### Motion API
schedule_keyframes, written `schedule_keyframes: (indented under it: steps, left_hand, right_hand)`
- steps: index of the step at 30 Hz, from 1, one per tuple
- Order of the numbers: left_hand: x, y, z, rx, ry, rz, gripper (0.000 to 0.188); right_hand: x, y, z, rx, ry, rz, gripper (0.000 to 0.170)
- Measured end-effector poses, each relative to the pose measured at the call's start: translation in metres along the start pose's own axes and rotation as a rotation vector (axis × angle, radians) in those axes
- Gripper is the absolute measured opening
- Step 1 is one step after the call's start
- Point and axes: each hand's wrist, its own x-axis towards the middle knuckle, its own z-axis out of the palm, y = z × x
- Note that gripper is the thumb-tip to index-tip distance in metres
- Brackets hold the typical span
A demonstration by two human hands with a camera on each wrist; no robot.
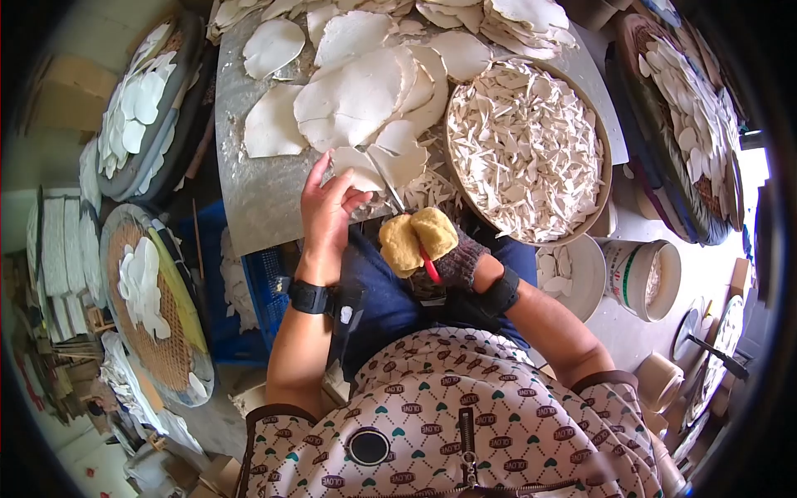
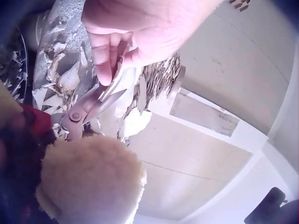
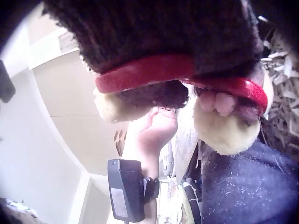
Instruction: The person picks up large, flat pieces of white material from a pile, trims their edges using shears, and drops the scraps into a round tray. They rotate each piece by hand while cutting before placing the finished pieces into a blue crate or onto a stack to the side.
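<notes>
The bare left hand [image 1: 326, 216] pinches the edge of a thin white flat piece [image 1: 359, 172] over the table's near edge; the left wrist view shows the piece [image 2: 117, 77] edge-on between thumb and fingers of that hand [image 2: 145, 28]. In a dark knitted glove, the right hand [image 1: 462, 262] grips scissors by red handles [image 1: 431, 269], also seen as handles [image 3: 145, 72] in the right wrist view. Yellow foam pads [image 1: 415, 239] cover part of the grip. The parted scissor blades [image 2: 96, 105] meet the piece. Foam and glove hide part of the right fingers.
A round tray [image 1: 608, 158] heaped with white scraps stands right of the hands. Larger white sheets [image 1: 353, 95] lie stacked on the metal table [image 1: 237, 187]. Buckets [image 1: 652, 282] stand at right, woven trays [image 1: 170, 311] at left, and a blue crate [image 1: 267, 286] below the table.
</notes>
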Motion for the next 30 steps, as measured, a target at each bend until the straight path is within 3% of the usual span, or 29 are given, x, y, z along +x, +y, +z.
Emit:
schedule_keyframes:
  steps: [3, 6, 10, 14, 17, 21, 25, 28, 30]
  left_hand:
    - [0.000, -0.005, -0.001, 0.014, 0.003, -0.004, 0.052]
    - [0.003, -0.007, -0.004, -0.004, -0.009, -0.011, 0.054]
    - [0.004, -0.004, -0.002, -0.014, -0.028, -0.023, 0.060]
    - [-0.003, -0.003, -0.001, 0.021, 0.024, 0.031, 0.053]
    - [-0.006, -0.011, -0.007, -0.001, 0.115, 0.047, 0.040]
    - [-0.027, -0.006, -0.013, 0.226, -0.085, 0.057, 0.036]
    - [-0.052, 0.005, 0.003, 0.284, -0.248, 0.038, 0.034]
    - [-0.052, 0.002, -0.004, 0.283, -0.254, 0.020, 0.039]
    - [-0.055, -0.002, -0.003, 0.176, -0.175, 0.131, 0.041]
  right_hand:
    - [0.001, -0.001, 0.003, 0.125, 0.035, 0.021, 0.015]
    - [0.003, -0.003, -0.005, 0.084, -0.053, 0.072, 0.015]
    - [-0.006, 0.000, 0.001, 0.233, -0.019, 0.325, 0.016]
    - [-0.011, -0.004, 0.008, 0.299, 0.025, 0.341, 0.018]
    - [-0.018, 0.007, 0.010, 0.202, -0.044, 0.225, 0.019]
    - [-0.022, -0.003, 0.002, 0.566, 0.061, 0.248, 0.019]
    - [-0.019, -0.016, 0.006, 0.439, 0.185, 0.130, 0.021]
    - [-0.018, -0.024, 0.003, 0.560, 0.147, 0.128, 0.022]
    - [-0.022, -0.023, 0.005, 0.682, 0.141, 0.157, 0.021]
